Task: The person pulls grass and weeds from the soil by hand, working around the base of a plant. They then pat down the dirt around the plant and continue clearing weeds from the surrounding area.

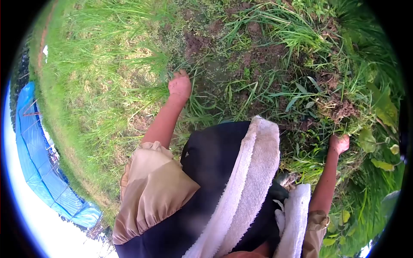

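Note:
My left hand (180,84) is closed in a fist among long green grass (195,69), with blades coming out around its fingers. Mud specks dot its skin. On the far right, my right hand (340,144) is also closed, down in leafy weeds. Just beyond it lies a pulled-up clump of weeds with muddy roots (342,109). The right fingers are partly hidden, and I cannot make out what they hold. Between the two hands lies wet, dark soil (215,81) with loose grass and small green plants on it.
A white towel (254,150) hangs down from my neck over dark clothing. Tall grass (103,56) stands on the left, and broad-leaved plants (380,107) grow at the right edge. A blue tarpaulin shelter (47,172) stands in the distance at left.

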The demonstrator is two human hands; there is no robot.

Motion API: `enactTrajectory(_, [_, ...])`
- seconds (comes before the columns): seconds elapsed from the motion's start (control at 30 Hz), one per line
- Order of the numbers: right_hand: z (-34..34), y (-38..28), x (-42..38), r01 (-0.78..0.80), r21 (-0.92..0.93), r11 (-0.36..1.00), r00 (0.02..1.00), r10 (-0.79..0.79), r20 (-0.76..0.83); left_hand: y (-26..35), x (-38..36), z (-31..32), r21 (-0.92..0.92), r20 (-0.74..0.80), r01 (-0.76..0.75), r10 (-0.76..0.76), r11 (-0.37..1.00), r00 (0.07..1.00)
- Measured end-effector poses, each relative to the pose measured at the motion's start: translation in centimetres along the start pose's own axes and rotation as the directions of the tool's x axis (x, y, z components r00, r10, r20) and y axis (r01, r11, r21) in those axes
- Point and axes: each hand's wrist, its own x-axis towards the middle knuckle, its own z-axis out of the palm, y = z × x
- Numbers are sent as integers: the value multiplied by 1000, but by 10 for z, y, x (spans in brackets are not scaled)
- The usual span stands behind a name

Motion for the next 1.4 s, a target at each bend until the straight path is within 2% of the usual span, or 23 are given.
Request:
enactTrajectory(0.07, [0,1,-1,-1,18,1000,1000,1,-19,-11,8,3,71,96,-55,48,996,994])
enactTrajectory(0.17, [0,1,-2,15,34,999,1000,-14,-19,-7,16,-22,-24,260,-25,30,999,965])
enactTrajectory(0.27, [1,3,-1,26,42,999,1000,-25,-15,-7,12,-26,-222,286,152,-85,963,954])
enactTrajectory(0.33, [-2,-2,3,5,38,999,1000,-6,6,-21,8,20,-612,281,113,82,783,956])
enactTrajectory(0.4, [-16,-9,-5,-27,4,1000,997,27,73,34,-62,7,-531,122,-226,338,817,933])
enactTrajectory(0.47, [-17,-10,-2,9,16,1000,999,-10,40,67,-102,-35,-517,273,-220,403,827,873])
enactTrajectory(0.5, [-11,-6,0,20,22,1000,1000,-20,11,64,-97,-26,-480,184,-228,351,847,918])
enactTrajectory(0.53, [-6,-1,-2,39,21,999,999,-39,-8,46,-86,-13,-459,-63,-312,320,831,945])
enactTrajectory(0.57, [-3,1,-2,49,10,999,999,-48,-16,25,-66,-10,-148,-71,-329,322,933,944])
enactTrajectory(0.6, [-4,0,-1,45,10,999,999,-45,0,8,-59,-23,59,-219,-283,289,957,932])
enactTrajectory(0.63, [-8,-3,-1,37,10,999,999,-37,16,-16,-46,-7,224,-255,-159,215,962,943])
enactTrajectory(0.67, [-12,-5,-3,31,12,999,999,-31,35,-28,-38,-13,93,15,-17,16,995,1000])
enactTrajectory(0.73, [-19,-10,-5,40,40,998,999,-41,16,-36,-24,-2,-96,149,179,-163,979,975])
enactTrajectory(0.83, [-15,-5,-5,42,45,998,999,-42,9,-41,-16,-14,-251,212,286,-236,925,948])
enactTrajectory(0.93, [-15,-7,-4,43,36,998,999,-43,11,-63,-10,5,-344,172,182,-128,921,977])
enactTrajectory(0.97, [-16,-7,-5,37,32,999,999,-37,12,-71,-11,19,-502,91,145,-115,853,989])
enactTrajectory(1.07, [-6,-1,-3,47,20,999,999,-47,-12,-45,-33,10,-786,152,127,-11,605,988])
enactTrajectory(1.1, [-6,1,-2,2,15,1000,999,-3,41,-13,-62,-4,-759,115,38,76,650,990])
enactTrajectory(1.13, [-7,-2,-4,-33,14,999,995,32,97,18,-91,-5,-802,190,-26,296,597,936])
enactTrajectory(1.17, [-14,-6,-4,-17,-3,1000,997,18,78,40,-118,0,-746,243,-160,488,647,838])
enactTrajectory(1.23, [-27,-14,-4,-23,37,999,999,22,27,72,-131,-35,-595,407,-305,606,744,683])
enactTrajectory(1.33, [-11,-1,-3,11,7,1000,1000,-11,14,50,-108,-10,-425,146,-430,529,797,836])
enactTrajectory(1.4, [-8,-1,-2,21,3,1000,1000,-21,23,23,-83,6,-262,-16,-419,430,869,903])
